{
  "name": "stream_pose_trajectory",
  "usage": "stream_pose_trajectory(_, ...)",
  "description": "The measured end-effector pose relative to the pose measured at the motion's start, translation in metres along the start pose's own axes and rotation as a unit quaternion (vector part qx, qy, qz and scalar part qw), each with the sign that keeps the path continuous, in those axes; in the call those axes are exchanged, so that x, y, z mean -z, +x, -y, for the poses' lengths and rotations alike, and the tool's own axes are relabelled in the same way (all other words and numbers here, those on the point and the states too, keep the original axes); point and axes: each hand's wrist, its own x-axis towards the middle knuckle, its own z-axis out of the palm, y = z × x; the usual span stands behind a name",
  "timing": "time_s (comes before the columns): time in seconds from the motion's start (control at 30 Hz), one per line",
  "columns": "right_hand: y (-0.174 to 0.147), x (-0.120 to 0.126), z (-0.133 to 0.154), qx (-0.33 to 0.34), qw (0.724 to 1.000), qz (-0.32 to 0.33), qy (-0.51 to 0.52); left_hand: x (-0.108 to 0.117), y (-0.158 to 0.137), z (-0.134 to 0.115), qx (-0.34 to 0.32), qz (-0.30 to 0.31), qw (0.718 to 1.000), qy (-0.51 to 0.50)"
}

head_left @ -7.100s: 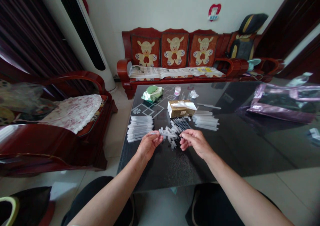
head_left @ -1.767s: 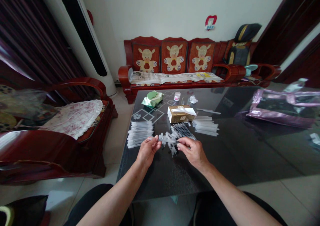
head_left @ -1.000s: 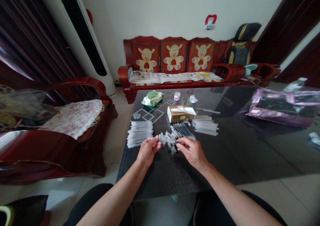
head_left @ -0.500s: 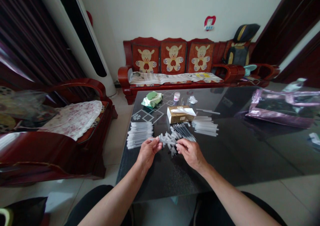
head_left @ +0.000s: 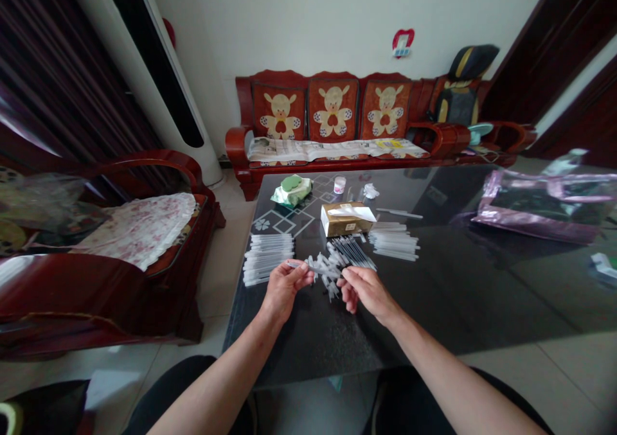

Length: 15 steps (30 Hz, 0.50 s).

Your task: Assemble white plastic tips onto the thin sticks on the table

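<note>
My left hand (head_left: 288,287) is closed around a translucent white pen (head_left: 324,269), which lies almost level and points to the right. Thumb and forefinger of my right hand (head_left: 364,290) are pinched together at the pen's right end; any small part between them is too small to make out. Just beyond my fingers lies a loose heap of small whitish pen parts (head_left: 330,287). Dark, thin pen refills (head_left: 354,253) lie side by side behind my right hand. A row of whitish pens (head_left: 268,255) is by my left hand, and pale pen barrels (head_left: 395,242) are stacked farther right.
Behind the refills stands a tissue box (head_left: 337,225). Wet wipes (head_left: 292,191), a small white tub (head_left: 340,185) and a crumpled tissue (head_left: 371,191) sit farther back. A pink-edged clear bag (head_left: 535,223) lies on the right of the dark table (head_left: 434,306).
My right hand has turned a little, its lower fingers now more spread below the pinch. Both hands stay at the pen. The view has shifted slightly.
</note>
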Motion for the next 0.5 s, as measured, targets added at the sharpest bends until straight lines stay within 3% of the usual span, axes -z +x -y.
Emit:
stream_pose_trajectory(0.13, -0.0015, 0.0087, 0.0029, 0.091, 0.99, -0.034, -0.103, 0.003, 0.0019, 0.0027, 0.016, -0.017, 1.0, -0.013)
stream_pose_trajectory(0.23, -0.0028, 0.0101, 0.0041, 0.123, 0.978, -0.035, -0.163, 0.0028, 0.0021, 0.0046, 0.027, -0.021, 0.999, -0.022)
stream_pose_trajectory(0.37, -0.0027, 0.0063, 0.0035, 0.13, 0.968, -0.046, -0.212, 0.0008, 0.0015, 0.0049, 0.037, -0.024, 0.999, -0.018)
stream_pose_trajectory(0.5, -0.002, 0.0027, 0.0036, 0.083, 0.981, -0.034, -0.17, -0.0003, 0.0006, 0.0023, 0.029, -0.017, 0.999, -0.007)
